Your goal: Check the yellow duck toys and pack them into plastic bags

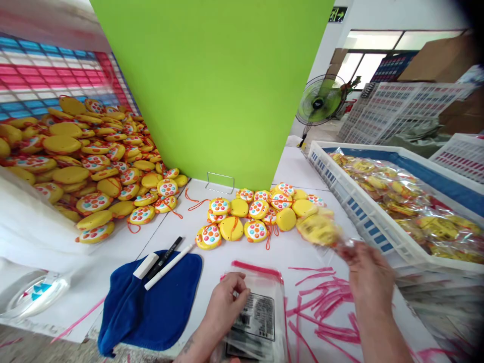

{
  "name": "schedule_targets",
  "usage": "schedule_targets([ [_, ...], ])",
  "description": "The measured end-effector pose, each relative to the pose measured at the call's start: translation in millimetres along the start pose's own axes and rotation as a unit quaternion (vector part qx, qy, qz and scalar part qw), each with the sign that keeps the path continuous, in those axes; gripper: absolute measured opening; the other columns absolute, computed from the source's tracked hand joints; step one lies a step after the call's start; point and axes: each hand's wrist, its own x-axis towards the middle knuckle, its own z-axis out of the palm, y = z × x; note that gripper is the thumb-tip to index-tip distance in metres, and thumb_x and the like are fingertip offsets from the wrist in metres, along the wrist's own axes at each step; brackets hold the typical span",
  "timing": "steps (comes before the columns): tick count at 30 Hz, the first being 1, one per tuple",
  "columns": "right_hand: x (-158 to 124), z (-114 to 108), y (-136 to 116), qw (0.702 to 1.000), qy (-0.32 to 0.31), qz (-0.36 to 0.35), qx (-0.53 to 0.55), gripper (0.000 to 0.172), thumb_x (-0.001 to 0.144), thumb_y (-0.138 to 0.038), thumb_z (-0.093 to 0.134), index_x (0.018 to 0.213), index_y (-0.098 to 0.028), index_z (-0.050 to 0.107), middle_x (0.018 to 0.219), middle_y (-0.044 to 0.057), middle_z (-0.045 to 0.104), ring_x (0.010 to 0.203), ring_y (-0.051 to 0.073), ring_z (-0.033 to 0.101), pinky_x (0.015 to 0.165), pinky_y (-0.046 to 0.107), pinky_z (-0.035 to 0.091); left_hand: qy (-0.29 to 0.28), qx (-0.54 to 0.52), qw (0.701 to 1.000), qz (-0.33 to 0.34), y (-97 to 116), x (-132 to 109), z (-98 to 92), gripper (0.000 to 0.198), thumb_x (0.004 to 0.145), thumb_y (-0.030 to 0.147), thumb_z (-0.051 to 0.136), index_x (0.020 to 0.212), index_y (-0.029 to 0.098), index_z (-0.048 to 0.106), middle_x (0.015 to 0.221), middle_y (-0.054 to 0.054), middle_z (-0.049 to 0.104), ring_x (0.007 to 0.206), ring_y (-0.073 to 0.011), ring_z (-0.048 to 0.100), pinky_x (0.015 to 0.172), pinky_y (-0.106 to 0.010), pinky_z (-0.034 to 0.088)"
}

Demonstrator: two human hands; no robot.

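My right hand (pixel 365 267) pinches the top of a clear plastic bag with a yellow toy (pixel 321 228) inside; the toy is blurred by motion. My left hand (pixel 229 297) is over a stack of clear plastic bags (pixel 260 315) with pink top strips and black print. Its fingers are curled, and whatever is between them, if anything, is hidden. Beyond the hands lies a group of yellow duck-like toys (pixel 231 229), some showing white faces with coloured round buttons and orange cords. Pink torn strips (pixel 333 302) lie between my hands.
A white crate (pixel 363 222) of bagged toys stands at the right. Loose toys (pixel 62 144) are heaped at the left. A green panel (pixel 215 91) rises behind the table. A blue cloth (pixel 166 317) carries a black marker (pixel 164 258) and a white stick (pixel 168 267).
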Motion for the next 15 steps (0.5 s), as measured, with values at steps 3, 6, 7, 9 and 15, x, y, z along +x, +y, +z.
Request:
schedule_targets([
  [3, 9.4, -1.3, -2.7, 0.987, 0.111, -0.086, 0.08, 0.032, 0.081, -0.037, 0.066, 0.111, -0.026, 0.063, 0.109, 0.002, 0.067, 0.09, 0.018, 0.068, 0.093, 0.041, 0.051, -0.015, 0.169, 0.984, 0.059, 2.6, -2.4, 9.5, 0.029, 0.081, 0.013, 0.054, 0.106, 0.022, 0.064, 0.131, -0.011, 0.058, 0.109, -0.0262, 0.06, 0.089, -0.038, 0.05],
  [6, -5.3, 19.8, 9.4, 0.997, -0.006, -0.052, -0.056, 0.044, 0.083, -0.042, 0.062, 0.123, -0.023, 0.058, 0.123, 0.008, 0.063, 0.109, 0.025, 0.063, 0.101, 0.047, 0.044, -0.04, 0.313, 0.946, 0.073, 5.3, -1.7, 18.4, 0.044, 0.084, 0.013, 0.053, 0.127, 0.021, 0.055, 0.139, -0.012, 0.051, 0.119, -0.0303, 0.055, 0.095, -0.043, 0.048],
  [7, -13.1, 30.6, 16.3, 0.988, -0.078, -0.047, -0.125, 0.045, 0.085, -0.045, 0.06, 0.123, -0.021, 0.059, 0.125, 0.01, 0.062, 0.115, 0.028, 0.059, 0.103, 0.048, 0.042, -0.046, 0.346, 0.934, 0.072, 6.6, -1.1, 20.6, 0.045, 0.085, 0.014, 0.052, 0.129, 0.02, 0.053, 0.138, -0.013, 0.052, 0.118, -0.0311, 0.055, 0.093, -0.043, 0.049],
  [9, -28.7, 55.2, 31.6, 0.942, -0.225, -0.085, -0.233, 0.047, 0.087, -0.046, 0.054, 0.127, -0.02, 0.057, 0.132, 0.013, 0.057, 0.124, 0.029, 0.051, 0.107, 0.05, 0.038, -0.05, 0.385, 0.919, 0.073, 9.3, -0.7, 23.5, 0.044, 0.086, 0.014, 0.053, 0.13, 0.018, 0.052, 0.134, -0.014, 0.054, 0.113, -0.0307, 0.057, 0.088, -0.04, 0.052],
  [15, -56.8, 120.2, 57.9, 0.746, -0.422, -0.263, -0.442, 0.058, 0.089, -0.03, 0.053, 0.143, -0.021, 0.037, 0.153, 0.013, 0.031, 0.142, 0.031, 0.022, 0.112, 0.05, 0.029, -0.05, 0.413, 0.906, 0.073, 12.9, -6.6, 22.9, 0.039, 0.085, 0.011, 0.053, 0.123, 0.018, 0.052, 0.122, -0.012, 0.059, 0.099, -0.0261, 0.063, 0.076, -0.034, 0.054],
])
